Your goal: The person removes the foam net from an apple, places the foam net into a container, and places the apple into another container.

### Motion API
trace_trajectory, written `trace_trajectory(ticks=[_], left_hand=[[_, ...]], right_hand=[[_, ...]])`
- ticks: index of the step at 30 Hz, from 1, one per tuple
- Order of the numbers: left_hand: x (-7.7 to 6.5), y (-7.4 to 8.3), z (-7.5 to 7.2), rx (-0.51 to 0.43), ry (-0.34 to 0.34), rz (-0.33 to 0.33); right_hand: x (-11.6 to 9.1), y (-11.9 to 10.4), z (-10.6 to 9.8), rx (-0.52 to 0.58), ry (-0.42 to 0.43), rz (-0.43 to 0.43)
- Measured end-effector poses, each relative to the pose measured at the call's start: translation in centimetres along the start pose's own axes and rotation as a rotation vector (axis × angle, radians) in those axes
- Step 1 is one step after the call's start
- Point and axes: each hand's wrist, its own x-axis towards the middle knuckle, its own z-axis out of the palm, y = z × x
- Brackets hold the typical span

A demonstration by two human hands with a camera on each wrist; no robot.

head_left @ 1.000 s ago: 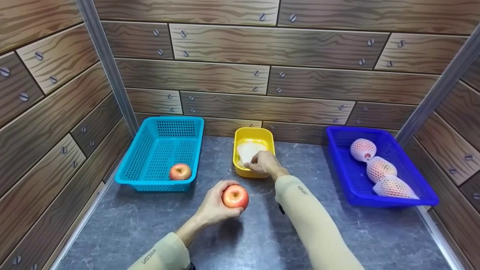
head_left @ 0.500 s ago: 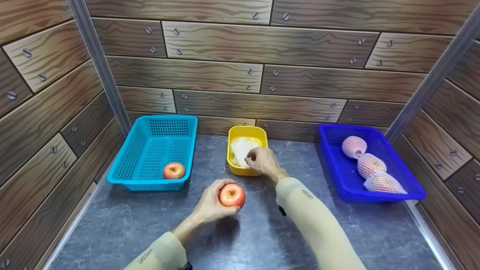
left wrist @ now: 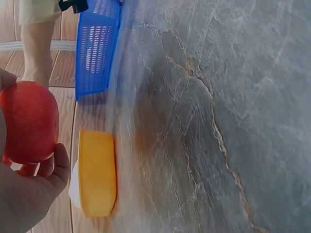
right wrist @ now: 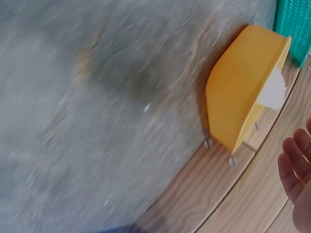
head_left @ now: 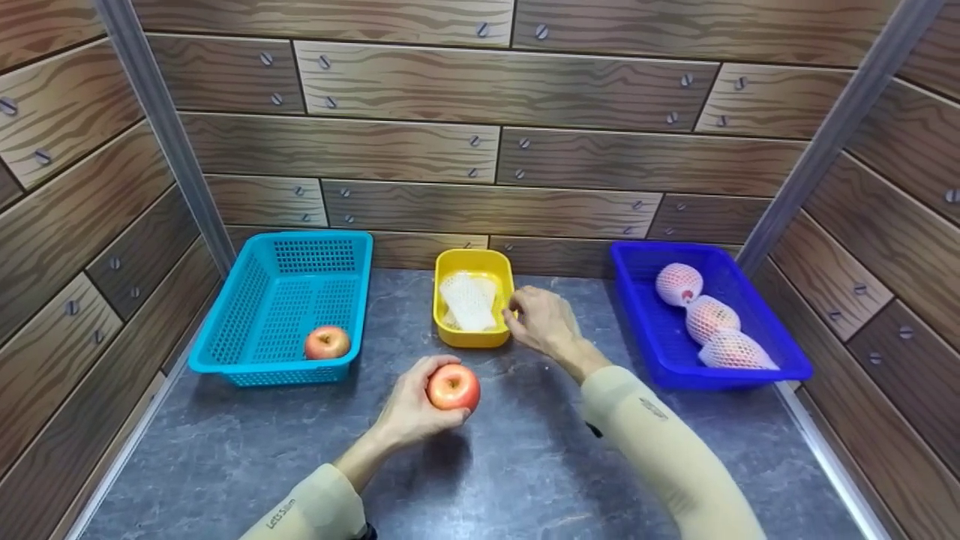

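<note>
My left hand point(head_left: 409, 409) grips a red apple point(head_left: 454, 388) above the table, fingers and thumb around its side. In the left wrist view the same apple point(left wrist: 30, 121) fills the palm. My right hand point(head_left: 546, 322) is just off the right side of a small yellow bin point(head_left: 474, 340), its fingers loosely bent with nothing between them. Inside the bin lie white foam fruit nets point(head_left: 469, 301). The right wrist view shows those relaxed fingers point(right wrist: 295, 162) beside the bin, where a white net point(right wrist: 273, 91) pokes above the rim.
A teal basket point(head_left: 281, 300) at the left holds one apple point(head_left: 327, 343). On the right, a dark blue basket point(head_left: 649, 330) contains three net-wrapped apples point(head_left: 712, 320) in a row. Wood-patterned walls point(head_left: 390, 154) enclose the grey table point(head_left: 517, 465) at the back and sides.
My right hand has come out of the yellow bin and moved right, leaving the white nets inside. My left hand still holds the apple. The head view has turned slightly right.
</note>
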Motion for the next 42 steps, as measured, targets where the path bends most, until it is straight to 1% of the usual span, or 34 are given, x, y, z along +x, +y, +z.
trace_trajectory(ticks=[3, 11, 22, 26, 30, 33, 37, 42], left_hand=[[0.0, 0.0, -0.1, 0.004, 0.003, -0.005], [-0.2, -0.2, -0.4, 0.009, 0.026, -0.005], [-0.6, -0.5, -0.9, -0.009, 0.061, -0.021], [-0.6, -0.8, -1.4, -0.005, 0.085, -0.022], [-0.4, -0.9, -2.1, -0.004, 0.107, -0.026], [-0.1, -0.9, -2.9, 0.006, 0.117, -0.027], [0.3, -0.8, -4.0, 0.015, 0.138, -0.034], [1.0, -0.8, -5.7, 0.015, 0.201, -0.037]], right_hand=[[-1.3, 1.4, -0.8, -0.020, 0.047, -0.015], [-4.8, 5.7, -2.5, -0.123, 0.192, -0.082], [-9.9, 11.6, -5.4, -0.193, 0.372, -0.114], [-11.8, 13.5, -6.0, -0.199, 0.432, -0.093], [-13.8, 14.9, -6.0, -0.199, 0.472, -0.031], [-15.1, 15.7, -5.6, -0.195, 0.487, 0.013], [-16.3, 16.6, -5.0, -0.174, 0.490, 0.042], [-17.4, 17.1, -4.8, -0.163, 0.492, 0.057]])
